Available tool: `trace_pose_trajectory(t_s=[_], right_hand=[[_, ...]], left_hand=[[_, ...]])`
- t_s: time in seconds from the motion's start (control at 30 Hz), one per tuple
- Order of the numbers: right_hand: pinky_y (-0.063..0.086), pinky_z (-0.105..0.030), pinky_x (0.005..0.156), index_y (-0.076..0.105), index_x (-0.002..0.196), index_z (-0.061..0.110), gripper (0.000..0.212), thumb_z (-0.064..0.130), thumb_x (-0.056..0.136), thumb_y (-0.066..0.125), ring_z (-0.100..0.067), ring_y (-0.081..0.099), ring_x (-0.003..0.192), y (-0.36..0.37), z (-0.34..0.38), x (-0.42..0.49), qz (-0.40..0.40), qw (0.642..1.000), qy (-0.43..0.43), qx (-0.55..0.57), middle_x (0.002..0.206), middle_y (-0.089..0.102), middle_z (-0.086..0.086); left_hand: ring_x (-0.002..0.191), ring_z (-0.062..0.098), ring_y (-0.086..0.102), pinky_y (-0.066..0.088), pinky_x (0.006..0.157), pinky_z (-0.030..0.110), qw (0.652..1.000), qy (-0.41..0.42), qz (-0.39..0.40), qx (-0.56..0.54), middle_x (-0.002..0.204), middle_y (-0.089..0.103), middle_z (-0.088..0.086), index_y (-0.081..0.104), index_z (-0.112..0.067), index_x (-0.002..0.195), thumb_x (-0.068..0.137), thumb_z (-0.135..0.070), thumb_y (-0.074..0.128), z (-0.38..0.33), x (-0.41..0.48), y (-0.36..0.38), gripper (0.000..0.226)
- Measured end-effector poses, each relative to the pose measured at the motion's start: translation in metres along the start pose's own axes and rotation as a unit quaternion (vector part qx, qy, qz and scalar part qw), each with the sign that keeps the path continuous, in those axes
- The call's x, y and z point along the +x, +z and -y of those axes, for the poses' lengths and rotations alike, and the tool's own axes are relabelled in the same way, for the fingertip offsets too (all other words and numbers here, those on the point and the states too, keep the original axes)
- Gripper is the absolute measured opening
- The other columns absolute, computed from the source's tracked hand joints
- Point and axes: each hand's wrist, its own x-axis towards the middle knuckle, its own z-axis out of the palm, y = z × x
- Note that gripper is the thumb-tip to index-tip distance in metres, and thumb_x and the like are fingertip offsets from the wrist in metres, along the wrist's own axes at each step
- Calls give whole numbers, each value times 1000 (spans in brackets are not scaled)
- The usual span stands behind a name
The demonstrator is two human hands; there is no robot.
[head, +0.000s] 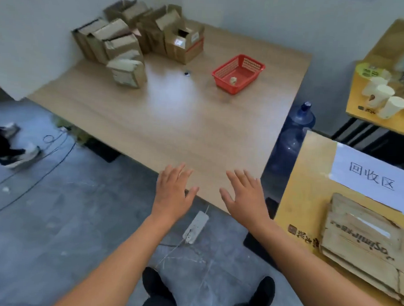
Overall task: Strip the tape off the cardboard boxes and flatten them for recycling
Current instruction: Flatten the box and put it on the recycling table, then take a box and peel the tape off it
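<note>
Both hands empty, fingers spread, held apart side by side: left hand [172, 193] and right hand [245, 198] over the near edge of the wooden table [174, 120]; contact with it unclear. Cardboard boxes [136, 40] stand clustered at the far left, well apart from the hands, red basket [252, 63] far right, flattened cardboard [362, 245] stacked on the yellow table [305, 179] near right. Judged step: fetch a box. Best take the nearest box [127, 72], which stands in front, using both hands so its neighbours stay standing, and set it on the near bare wood.
</note>
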Motion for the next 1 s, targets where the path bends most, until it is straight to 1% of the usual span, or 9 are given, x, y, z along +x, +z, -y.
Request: trace_pose_trajectory(t_s=[0.1,0.2,0.37,0.53,0.7,0.83,1.0], right_hand=[[0,-48,128,26,161,31,62,55,105,38,-22,3,158,25,89,27,23,1000,-15,-6,170,18,2],[2,-50,127,29,160,30,62,56,104,40,-23,4,158,40,164,51,31,999,-39,-8,170,21,2],[2,-50,127,32,158,31,63,60,102,40,-24,7,158,63,238,81,36,995,-87,-15,168,25,1],[0,-51,127,29,159,34,62,60,102,37,-23,4,158,78,268,115,68,993,-89,-21,169,21,2],[0,-52,127,26,160,34,63,60,103,35,-22,2,159,80,290,163,55,994,-91,-12,170,19,2],[-1,-51,127,26,160,33,66,62,102,34,-23,1,159,70,297,214,43,995,-86,-4,171,18,1],[-1,-51,128,24,161,33,69,66,101,31,-22,-1,159,57,301,265,27,996,-81,-12,171,16,1]], left_hand=[[154,30,9,2,126,49,999,-40,-6,17,164,29,1,43,-24,152,101,-53,48,86,-8,-42,59],[155,28,1,-2,126,49,996,-90,-22,10,167,21,0,40,-26,154,102,-55,44,150,-16,-79,60],[155,29,4,-1,125,50,989,-135,-51,-4,166,24,2,43,-24,153,102,-50,49,221,-19,-118,58],[156,31,6,-2,126,51,985,-164,-59,-10,165,28,0,42,-22,153,103,-48,48,256,-7,-131,57],[156,26,1,-7,126,48,989,-142,-49,12,167,23,-4,35,-24,156,103,-55,39,273,37,-152,61],[156,27,2,-7,126,47,988,-135,-63,34,166,24,-3,37,-25,155,103,-56,41,281,90,-174,61],[156,25,-1,-9,124,46,991,-121,-52,34,168,19,-5,34,-27,155,102,-57,38,290,146,-185,61]])
